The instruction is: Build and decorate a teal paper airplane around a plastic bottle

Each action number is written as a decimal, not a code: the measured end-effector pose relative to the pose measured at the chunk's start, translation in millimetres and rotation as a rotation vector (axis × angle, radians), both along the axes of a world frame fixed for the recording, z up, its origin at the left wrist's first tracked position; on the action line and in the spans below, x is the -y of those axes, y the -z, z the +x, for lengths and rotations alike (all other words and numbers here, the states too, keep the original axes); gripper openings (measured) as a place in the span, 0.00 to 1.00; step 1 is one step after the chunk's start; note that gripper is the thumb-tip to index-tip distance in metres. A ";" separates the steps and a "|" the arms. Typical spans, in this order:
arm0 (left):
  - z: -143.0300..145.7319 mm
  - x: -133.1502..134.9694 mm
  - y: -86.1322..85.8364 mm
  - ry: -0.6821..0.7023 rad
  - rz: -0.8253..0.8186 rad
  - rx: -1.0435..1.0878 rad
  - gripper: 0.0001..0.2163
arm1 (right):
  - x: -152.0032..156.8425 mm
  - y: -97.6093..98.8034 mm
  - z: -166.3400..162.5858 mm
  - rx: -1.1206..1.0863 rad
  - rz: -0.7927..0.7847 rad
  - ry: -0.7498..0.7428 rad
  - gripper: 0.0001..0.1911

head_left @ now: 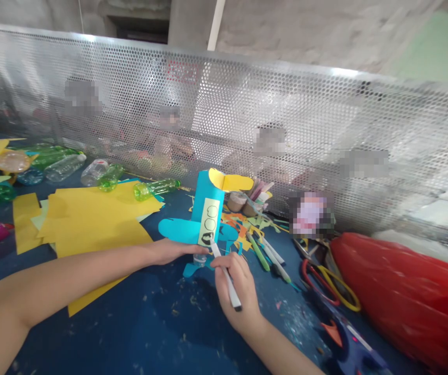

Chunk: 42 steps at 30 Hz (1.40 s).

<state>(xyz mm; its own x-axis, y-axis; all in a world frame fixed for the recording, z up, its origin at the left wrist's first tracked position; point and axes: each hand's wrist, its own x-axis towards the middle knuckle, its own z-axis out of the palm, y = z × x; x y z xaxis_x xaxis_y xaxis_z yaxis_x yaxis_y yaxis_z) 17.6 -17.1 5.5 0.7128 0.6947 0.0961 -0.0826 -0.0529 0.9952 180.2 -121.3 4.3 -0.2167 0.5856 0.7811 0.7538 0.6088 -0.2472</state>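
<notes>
A blue paper airplane (200, 203) stands tilted in front of me, with blue wings and yellow pieces at its top end. A clear bottle neck shows at its lower end. My left hand (175, 251) grips the plane near that lower end, its fingers partly hidden. On the plane's side is a pale strip (212, 204) with black circles drawn on it; the lowest circle is partly filled in black. Pinched in my right hand (245, 294) is a white marker (229, 284), its tip at that lowest circle.
Yellow paper sheets (95, 213) lie left, with plastic bottles (65, 166) behind. Paper scraps (243, 224), craft knives (258, 251), scissors (320, 284), a blue glue gun (352, 338) and a red plastic bag (407, 291) lie right. A perforated metal screen (138, 88) borders the table; people sit beyond.
</notes>
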 end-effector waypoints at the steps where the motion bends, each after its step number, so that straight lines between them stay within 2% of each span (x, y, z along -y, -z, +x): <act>1: -0.1 -0.9 1.2 0.004 0.003 -0.005 0.15 | -0.1 0.2 -0.1 0.003 0.002 -0.001 0.09; 11: -0.9 -0.1 0.1 -0.024 -0.016 -0.094 0.19 | -0.6 2.0 0.3 0.017 -0.007 -0.041 0.08; 15: -5.1 1.0 -5.0 -0.011 0.042 -0.175 0.18 | -0.9 4.1 1.4 -0.005 -0.004 -0.030 0.08; 22: -2.8 0.5 -3.8 0.004 0.021 -0.117 0.18 | -2.4 3.0 0.4 -0.042 -0.001 0.011 0.09; 26: -2.6 -1.0 -1.0 0.006 0.036 -0.122 0.16 | -1.9 2.8 0.8 -0.024 -0.001 -0.018 0.09; 33: -5.2 6.1 -15.3 0.017 0.096 -0.121 0.12 | -1.6 3.6 0.6 -0.003 -0.019 -0.046 0.08; 37: -4.5 8.3 -18.0 0.015 0.106 -0.103 0.13 | -1.8 2.4 0.1 0.007 -0.023 -0.046 0.08; 42: -7.4 5.6 -15.0 0.005 0.105 -0.212 0.16 | -0.9 2.0 0.7 -0.008 -0.006 -0.027 0.08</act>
<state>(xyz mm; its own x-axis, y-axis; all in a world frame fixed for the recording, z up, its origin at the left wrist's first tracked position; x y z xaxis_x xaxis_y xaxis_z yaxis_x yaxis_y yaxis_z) 10.2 -22.7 20.5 0.7283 0.6851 0.0157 0.1269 -0.1573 0.9794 180.9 -120.4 2.3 -0.2259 0.5844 0.7794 0.7352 0.6272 -0.2572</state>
